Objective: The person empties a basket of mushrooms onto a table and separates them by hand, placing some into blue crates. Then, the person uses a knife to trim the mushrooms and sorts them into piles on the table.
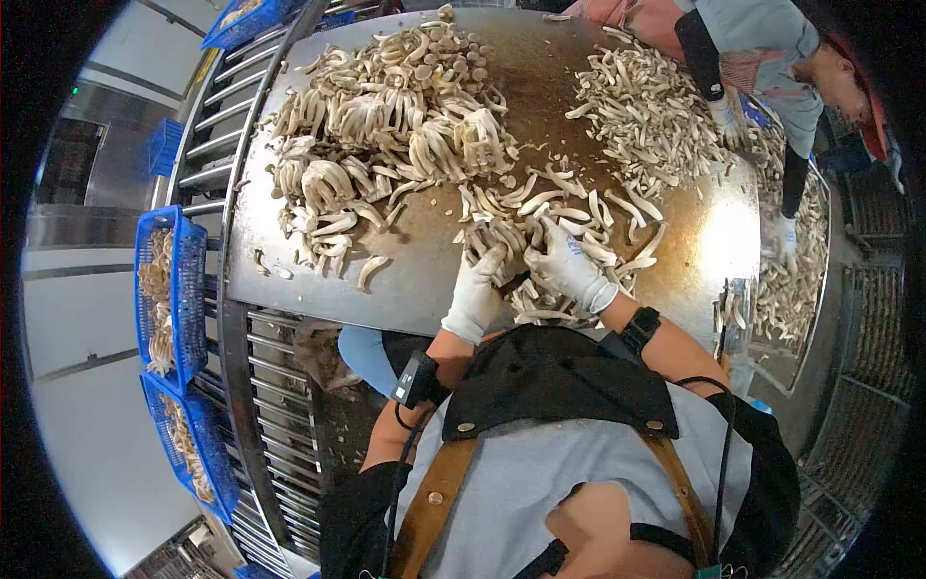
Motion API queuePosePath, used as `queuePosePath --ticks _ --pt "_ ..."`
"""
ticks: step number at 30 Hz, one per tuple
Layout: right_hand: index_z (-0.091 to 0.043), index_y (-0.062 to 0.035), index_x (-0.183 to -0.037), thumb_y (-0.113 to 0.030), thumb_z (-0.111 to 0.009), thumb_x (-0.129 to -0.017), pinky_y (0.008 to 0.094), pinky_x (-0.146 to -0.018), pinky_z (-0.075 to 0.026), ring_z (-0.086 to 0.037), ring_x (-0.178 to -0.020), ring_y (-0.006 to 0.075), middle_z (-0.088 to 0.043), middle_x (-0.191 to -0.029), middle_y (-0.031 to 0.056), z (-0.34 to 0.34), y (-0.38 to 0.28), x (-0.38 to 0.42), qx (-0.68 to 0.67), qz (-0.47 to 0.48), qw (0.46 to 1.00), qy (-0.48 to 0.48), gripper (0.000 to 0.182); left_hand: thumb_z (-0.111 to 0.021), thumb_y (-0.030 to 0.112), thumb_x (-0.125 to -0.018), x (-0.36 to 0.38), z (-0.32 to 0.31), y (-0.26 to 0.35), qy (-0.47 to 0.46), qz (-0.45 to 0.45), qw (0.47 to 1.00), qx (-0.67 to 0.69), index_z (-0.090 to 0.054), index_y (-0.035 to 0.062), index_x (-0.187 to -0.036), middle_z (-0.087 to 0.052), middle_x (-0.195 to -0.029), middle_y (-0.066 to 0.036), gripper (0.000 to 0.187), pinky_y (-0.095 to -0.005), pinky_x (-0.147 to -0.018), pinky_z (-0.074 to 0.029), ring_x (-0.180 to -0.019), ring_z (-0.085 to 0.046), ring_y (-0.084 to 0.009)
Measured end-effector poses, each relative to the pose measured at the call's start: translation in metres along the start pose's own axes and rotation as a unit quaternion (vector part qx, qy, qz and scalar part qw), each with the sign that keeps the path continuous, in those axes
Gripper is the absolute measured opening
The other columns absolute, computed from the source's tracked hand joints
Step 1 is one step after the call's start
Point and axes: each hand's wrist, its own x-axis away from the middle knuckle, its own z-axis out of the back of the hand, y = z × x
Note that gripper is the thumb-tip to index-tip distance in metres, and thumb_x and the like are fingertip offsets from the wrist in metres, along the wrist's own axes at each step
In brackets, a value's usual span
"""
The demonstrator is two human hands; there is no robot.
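At the near edge of a metal table, my left hand, in a white glove, is closed around a mushroom clump. My right hand, gloved too, has its fingers curled against mushrooms just right of that clump; what it pinches is hidden. Loose mushrooms lie above and around both hands. A big heap of clustered mushrooms covers the table's upper left.
Separated mushrooms spread at the upper right beside a co-worker's gloved hand. Blue baskets of mushrooms stand on the roller conveyor at left. A mushroom-filled tray is at far right.
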Motion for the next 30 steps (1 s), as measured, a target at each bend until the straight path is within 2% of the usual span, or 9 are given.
queuePosePath --ticks 2,6,10,15,19,22,25,27,30 --pt "-0.052 0.0028 -0.124 -0.018 -0.07 -0.08 0.0393 -0.091 -0.047 -0.06 -0.104 0.0375 -0.061 -0.11 0.025 -0.001 -0.007 0.006 -0.014 0.035 0.998 0.054 0.052 -0.056 0.009 -0.095 -0.003 0.006 -0.001 -0.057 0.003 0.998 0.034 -0.045 0.0079 -0.136 -0.06 -0.125 -0.009 0.043 -0.0443 -0.097 -0.051 -0.111 -0.062 -0.0264" --pt "-0.06 0.001 -0.117 -0.019 -0.069 -0.086 0.0376 -0.087 -0.048 -0.063 -0.1 0.0283 -0.063 -0.112 0.0193 0.012 -0.015 -0.004 0.151 -0.029 0.978 -0.138 0.038 -0.059 0.01 -0.093 0.008 0.001 0.012 -0.071 0.045 0.996 0.03 -0.039 0.0083 -0.14 -0.057 -0.129 -0.01 0.05 -0.043 -0.099 -0.05 -0.114 -0.06 -0.0264" --pt "-0.052 -0.0012 -0.129 -0.025 -0.066 -0.093 0.0341 -0.085 -0.047 -0.058 -0.101 0.0189 -0.063 -0.109 0.0137 0.011 -0.019 0.006 -0.13 -0.087 0.982 -0.107 0.045 -0.061 0.007 -0.09 0.005 0.012 0.007 -0.03 -0.033 0.998 -0.048 -0.039 0.0081 -0.139 -0.057 -0.128 -0.01 0.054 -0.0415 -0.097 -0.051 -0.112 -0.06 -0.0246" --pt "-0.038 0.0025 -0.139 -0.025 -0.071 -0.088 0.0322 -0.089 -0.047 -0.055 -0.104 0.0211 -0.057 -0.119 0.0152 0.005 -0.023 0.002 -0.243 -0.068 0.964 -0.082 0.066 -0.062 0.002 -0.085 0.009 -0.012 0.02 -0.039 -0.038 0.996 -0.068 -0.038 0.0089 -0.14 -0.055 -0.13 -0.009 0.06 -0.0392 -0.095 -0.051 -0.11 -0.059 -0.0216" --pt "-0.046 0.0029 -0.135 -0.024 -0.074 -0.083 0.0325 -0.088 -0.048 -0.056 -0.102 0.0212 -0.06 -0.113 0.0171 -0.003 -0.006 -0.001 -0.116 -0.073 0.99 -0.019 0.065 -0.062 0.003 -0.086 0.011 -0.019 0.021 0.095 -0.045 0.984 -0.146 -0.026 0.0081 -0.148 -0.051 -0.135 -0.007 0.072 -0.0382 -0.098 -0.048 -0.116 -0.056 -0.0221" --pt "-0.049 0.002 -0.133 -0.013 -0.066 -0.085 0.0316 -0.087 -0.048 -0.057 -0.1 0.0223 -0.061 -0.113 0.0132 -0.007 -0.005 0.003 0.066 0.011 0.998 0.023 0.054 -0.061 0.001 -0.087 0.001 0.002 0.005 0.037 -0.056 0.988 -0.141 -0.017 0.007 -0.151 -0.042 -0.147 -0.01 0.078 -0.038 -0.102 -0.046 -0.126 -0.049 -0.023" --pt "-0.05 0.0022 -0.132 -0.013 -0.063 -0.088 0.0308 -0.088 -0.047 -0.057 -0.099 0.0209 -0.061 -0.113 0.0102 0.023 -0.044 0.009 -0.161 -0.067 0.971 -0.164 0.049 -0.06 -0.001 -0.087 0.005 0.0 0.015 0.059 -0.026 0.985 -0.162 -0.015 0.0074 -0.153 -0.034 -0.153 -0.011 0.08 -0.0382 -0.106 -0.041 -0.133 -0.042 -0.0229" --pt "-0.052 0.0028 -0.127 -0.01 -0.061 -0.092 0.0283 -0.081 -0.048 -0.055 -0.094 0.0144 -0.06 -0.108 0.0066 0.008 -0.026 0.004 -0.218 -0.055 0.967 -0.119 0.039 -0.059 -0.002 -0.087 0.003 0.001 0.019 0.07 -0.003 0.987 -0.145 -0.015 0.008 -0.153 -0.028 -0.156 -0.011 0.081 -0.0384 -0.109 -0.038 -0.138 -0.037 -0.0229" --pt "-0.054 0.0033 -0.122 -0.009 -0.061 -0.094 0.0233 -0.072 -0.048 -0.054 -0.084 0.0094 -0.06 -0.098 0.0038 0.014 -0.037 0.002 -0.258 -0.066 0.956 -0.121 0.032 -0.059 -0.002 -0.086 -0.009 0.024 0.013 -0.065 -0.081 0.97 -0.218 -0.012 0.0128 -0.155 -0.028 -0.156 -0.013 0.084 -0.0409 -0.112 -0.037 -0.14 -0.035 -0.0243"
